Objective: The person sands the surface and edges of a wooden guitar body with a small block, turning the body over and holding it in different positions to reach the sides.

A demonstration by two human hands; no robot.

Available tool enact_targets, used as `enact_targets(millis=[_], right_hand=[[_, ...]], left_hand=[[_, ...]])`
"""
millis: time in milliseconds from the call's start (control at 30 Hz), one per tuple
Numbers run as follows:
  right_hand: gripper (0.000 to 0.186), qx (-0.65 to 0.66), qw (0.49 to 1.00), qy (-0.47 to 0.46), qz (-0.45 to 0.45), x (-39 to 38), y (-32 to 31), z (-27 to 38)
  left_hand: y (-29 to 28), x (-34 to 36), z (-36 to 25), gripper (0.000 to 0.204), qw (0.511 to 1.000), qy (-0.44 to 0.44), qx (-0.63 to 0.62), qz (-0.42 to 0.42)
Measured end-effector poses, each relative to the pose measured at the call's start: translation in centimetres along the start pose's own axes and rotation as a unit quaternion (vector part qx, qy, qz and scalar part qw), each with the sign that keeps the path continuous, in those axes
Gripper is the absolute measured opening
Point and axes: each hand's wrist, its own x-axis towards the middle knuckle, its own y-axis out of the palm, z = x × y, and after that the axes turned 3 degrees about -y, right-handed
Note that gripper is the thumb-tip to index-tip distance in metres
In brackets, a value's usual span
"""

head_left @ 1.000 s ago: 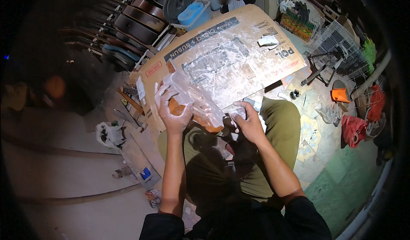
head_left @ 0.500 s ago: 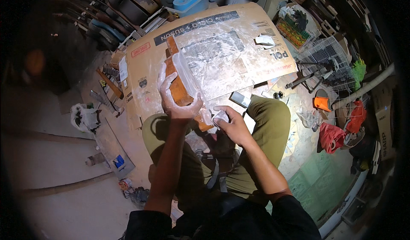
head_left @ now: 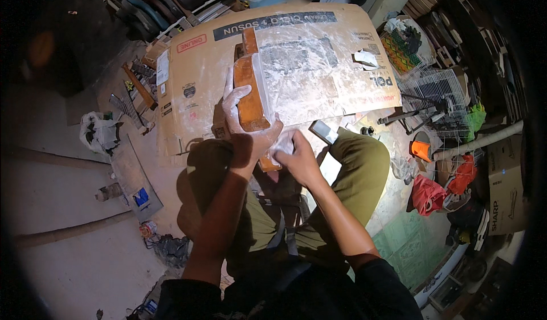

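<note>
My left hand (head_left: 249,139) is closed around a long orange-brown wooden piece (head_left: 249,106) with a stepped, curved outline. White dust coats its right side and my fingers. The piece stands nearly upright in view, its narrow end pointing to the far side and its lower end between my knees. My right hand (head_left: 300,159) is pinched at the lower right side of the wood, against the dusty face. Between its fingers is a small pale pad (head_left: 281,144), blurred and partly hidden, which looks like folded sandpaper.
Under the work lies a dusty cardboard sheet (head_left: 196,86) with a torn white scrap (head_left: 366,59). A phone-like flat object (head_left: 323,131) rests by my right knee. At right are a wire rack (head_left: 441,98) and red plastic bags (head_left: 428,194). A plank (head_left: 134,174) lies at left.
The wooden piece has turned more upright and shifted slightly right in view. My right hand has moved left and closer against its dusty side, hiding more of the pale pad.
</note>
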Motion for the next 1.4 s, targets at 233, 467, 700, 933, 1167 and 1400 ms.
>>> enact_targets(millis=[233,467,700,933,1167,1400], right_hand=[[0.029,0.037,0.999,-0.005,0.011,0.1,0.4,-0.4],[0.030,0.013,1.000,-0.003,0.008,0.6,0.7,-0.2],[0.025,-0.010,0.999,-0.047,-0.012,1.1,0.7,-1.1],[0.024,-0.010,0.997,-0.069,-0.021,-0.2,1.1,-2.1],[0.024,-0.013,0.999,-0.029,-0.014,-0.8,1.3,-1.1],[0.024,0.044,0.999,0.014,-0.017,-2.0,1.9,-0.9]], left_hand=[[0.1,0.0,0.0,0.079,0.999,0.006,-0.049,0.006],[-0.4,0.2,-0.1,0.078,1.000,-0.006,-0.011,0.008],[0.0,0.7,-0.3,0.078,0.999,0.027,-0.030,0.008],[0.0,0.7,-0.1,0.080,0.999,0.042,-0.012,-0.003],[-0.3,0.2,0.6,0.080,0.999,0.031,-0.009,0.008],[-0.4,0.7,0.0,0.076,0.999,0.038,-0.008,0.004]])
